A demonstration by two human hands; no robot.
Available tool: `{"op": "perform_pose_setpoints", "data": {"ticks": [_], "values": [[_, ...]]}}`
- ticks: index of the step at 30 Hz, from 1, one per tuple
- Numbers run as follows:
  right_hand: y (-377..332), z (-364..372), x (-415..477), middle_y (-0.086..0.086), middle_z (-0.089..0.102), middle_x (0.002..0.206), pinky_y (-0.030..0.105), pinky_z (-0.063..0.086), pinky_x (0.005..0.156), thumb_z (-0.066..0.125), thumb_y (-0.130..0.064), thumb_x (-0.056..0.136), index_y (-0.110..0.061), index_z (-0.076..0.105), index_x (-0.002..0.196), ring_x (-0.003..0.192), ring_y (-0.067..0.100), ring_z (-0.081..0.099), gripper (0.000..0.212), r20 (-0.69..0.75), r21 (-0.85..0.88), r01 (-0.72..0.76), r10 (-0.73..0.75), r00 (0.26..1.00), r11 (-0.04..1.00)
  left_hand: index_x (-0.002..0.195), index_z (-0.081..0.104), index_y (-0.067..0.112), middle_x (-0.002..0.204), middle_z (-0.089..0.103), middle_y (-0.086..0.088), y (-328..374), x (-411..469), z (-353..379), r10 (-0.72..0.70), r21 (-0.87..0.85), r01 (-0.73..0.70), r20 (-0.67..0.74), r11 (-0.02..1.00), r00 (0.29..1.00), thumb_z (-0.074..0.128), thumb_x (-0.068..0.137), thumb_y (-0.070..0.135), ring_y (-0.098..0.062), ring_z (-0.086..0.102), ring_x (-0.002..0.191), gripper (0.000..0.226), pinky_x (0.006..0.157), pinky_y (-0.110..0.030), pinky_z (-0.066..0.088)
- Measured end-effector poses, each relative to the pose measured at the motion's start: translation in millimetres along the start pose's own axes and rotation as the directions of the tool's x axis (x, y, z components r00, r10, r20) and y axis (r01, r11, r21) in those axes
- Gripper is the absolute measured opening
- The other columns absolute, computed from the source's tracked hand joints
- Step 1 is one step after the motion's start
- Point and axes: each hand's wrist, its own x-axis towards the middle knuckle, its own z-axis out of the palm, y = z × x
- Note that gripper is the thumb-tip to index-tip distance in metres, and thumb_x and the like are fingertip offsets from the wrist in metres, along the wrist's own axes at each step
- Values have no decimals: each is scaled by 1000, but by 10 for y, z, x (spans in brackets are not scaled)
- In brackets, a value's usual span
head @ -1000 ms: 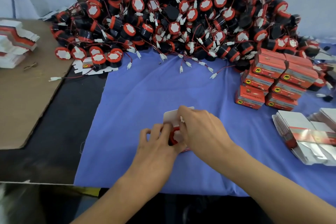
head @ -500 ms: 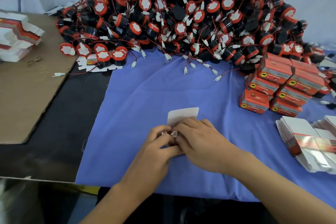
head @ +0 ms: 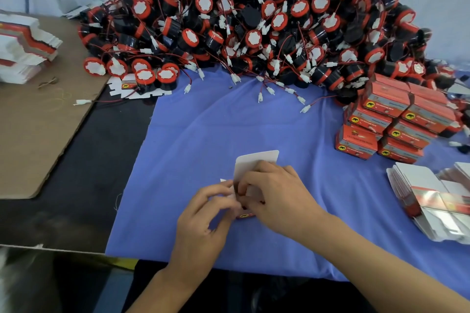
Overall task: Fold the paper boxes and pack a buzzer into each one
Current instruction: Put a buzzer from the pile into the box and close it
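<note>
Gone since the earlier frame: the buzzer's red ring (judged inside now). Left hand (head: 203,213) and right hand (head: 278,198) have their grip clamped on the paper box (head: 243,175) near the bench's (head: 203,129) front edge, lid flap (head: 258,157) upright. Closing step; next, tuck side flaps, press lid down.

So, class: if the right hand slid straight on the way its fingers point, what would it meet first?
Probably the left hand, close across the paper box the right hand grips; depth unclear.
</note>
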Motion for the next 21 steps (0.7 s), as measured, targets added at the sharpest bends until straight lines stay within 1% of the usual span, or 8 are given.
{"op": "perform_pose_setpoints", "data": {"ticks": [4,9,10,12,14,16,18,21], "values": [[-25,15,3,-9,52,109,30,29,82,51,-37,97,-35,69,100,104,15,50,18,31,-157,115,-111,993,981,118,63,41,135,56,13,4,21,-17,-136,-101,133,-22,986,991,80,83,17,-13,61,125,46,97,-22,54],[105,-5,-83,-7,47,124,33,32,104,45,-26,103,-29,69,109,118,16,44,25,115,-155,272,-256,960,950,119,68,31,135,63,16,-14,42,6,-139,-103,159,178,982,974,71,95,21,-11,65,122,26,96,-25,55],[108,-1,-118,-6,51,125,34,36,105,51,-15,101,-22,72,104,119,17,47,22,48,-68,287,-284,958,956,121,67,33,136,62,19,-2,41,2,-146,-90,166,192,982,971,70,97,23,-9,63,125,26,98,-22,53],[161,66,-214,-2,60,124,29,44,103,61,4,93,-13,75,98,121,15,55,23,-315,170,270,-208,926,948,120,66,35,137,60,23,-4,36,-2,-137,-26,146,212,989,968,67,100,27,-5,58,130,21,103,-19,47],[257,130,-302,-2,65,118,22,46,97,63,0,92,-18,74,101,113,11,61,23,-595,411,157,133,793,898,118,69,28,137,57,23,-10,12,15,-71,110,44,262,993,962,57,104,34,-6,51,136,20,108,-17,41],[396,149,-331,-2,66,112,20,49,85,64,-12,92,-30,71,105,99,7,63,24,-489,752,66,488,723,655,120,70,23,137,56,21,21,27,31,-57,181,0,307,983,950,50,105,40,-7,46,140,30,110,-13,35],[474,186,-308,-1,68,120,24,53,79,71,-11,94,-37,69,111,97,9,65,32,-168,927,-59,550,818,370,118,71,20,132,59,19,53,85,24,-80,215,13,310,977,947,47,106,39,-5,48,137,33,109,-10,34],[508,314,-238,-2,70,121,26,55,81,71,-5,95,-35,68,120,94,13,67,39,-73,907,-111,411,909,407,110,75,18,122,66,16,65,176,-1,-100,212,35,305,977,947,53,105,35,-3,53,129,28,106,-11,37]]}}
